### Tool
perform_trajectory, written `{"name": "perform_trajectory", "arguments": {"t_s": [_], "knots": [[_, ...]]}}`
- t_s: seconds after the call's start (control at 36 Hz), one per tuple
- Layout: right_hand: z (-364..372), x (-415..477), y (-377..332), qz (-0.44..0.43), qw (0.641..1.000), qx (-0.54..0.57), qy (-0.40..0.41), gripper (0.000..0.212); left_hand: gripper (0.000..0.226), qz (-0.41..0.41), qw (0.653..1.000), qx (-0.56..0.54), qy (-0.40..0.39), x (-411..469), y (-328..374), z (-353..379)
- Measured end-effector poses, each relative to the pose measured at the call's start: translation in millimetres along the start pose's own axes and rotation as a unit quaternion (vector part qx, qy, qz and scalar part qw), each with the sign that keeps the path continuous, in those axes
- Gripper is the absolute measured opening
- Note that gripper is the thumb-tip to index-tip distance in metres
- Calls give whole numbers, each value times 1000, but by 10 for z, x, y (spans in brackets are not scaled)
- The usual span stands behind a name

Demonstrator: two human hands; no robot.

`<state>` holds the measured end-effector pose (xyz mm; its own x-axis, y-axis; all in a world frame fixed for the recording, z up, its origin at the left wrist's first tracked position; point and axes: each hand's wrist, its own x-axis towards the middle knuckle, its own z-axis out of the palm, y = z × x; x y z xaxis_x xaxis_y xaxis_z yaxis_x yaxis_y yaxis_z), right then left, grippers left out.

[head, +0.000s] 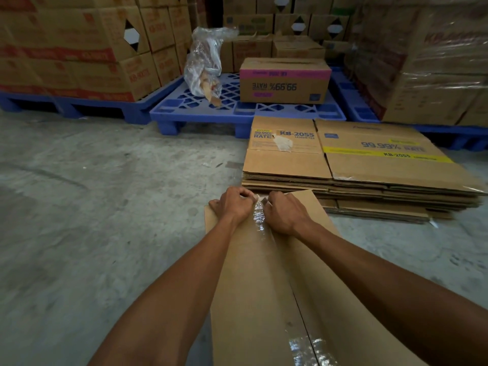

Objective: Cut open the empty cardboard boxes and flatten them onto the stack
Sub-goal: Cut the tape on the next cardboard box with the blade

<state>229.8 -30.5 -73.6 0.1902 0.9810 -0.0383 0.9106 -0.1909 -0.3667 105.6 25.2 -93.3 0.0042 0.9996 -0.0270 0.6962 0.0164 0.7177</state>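
Note:
A brown cardboard box lies in front of me with its two flaps meeting along a centre seam. Clear tape runs along that seam and is crumpled up at the far end. My left hand and my right hand sit on either side of the seam at the far edge, both with fingers closed on the tape end. Just beyond, to the right, a stack of flattened boxes lies on the concrete floor. Another whole box with a pink band stands on a blue pallet.
The blue plastic pallet also carries a crumpled clear plastic bag. Tall stacks of full cartons on pallets line the left, back and right. Grey concrete floor spreads to my left.

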Motion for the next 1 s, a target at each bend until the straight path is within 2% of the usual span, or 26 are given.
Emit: {"name": "perform_trajectory", "arguments": {"t_s": [0.17, 0.5, 0.67, 0.86, 1.0], "knots": [[-47, 3, -103, 9, 1000, 8, -4, 29, 15, -12, 999, -8, -32, 38, 2, -23], [-51, -109, -74, 24, 999, 28, -19, 26, 15, -25, 990, -95, -97, 155, -59, -4], [-42, -161, -66, 30, 999, 14, -31, 32, 24, -21, 996, -28, -82, 131, -4, 19], [-43, -216, -78, 28, 998, -1, -56, 33, 31, -33, 993, 31, -107, 117, 109, -45], [-74, -353, -33, 21, 997, -19, -77, 38, 31, -41, 994, 12, -104, 91, 91, -80]]}}
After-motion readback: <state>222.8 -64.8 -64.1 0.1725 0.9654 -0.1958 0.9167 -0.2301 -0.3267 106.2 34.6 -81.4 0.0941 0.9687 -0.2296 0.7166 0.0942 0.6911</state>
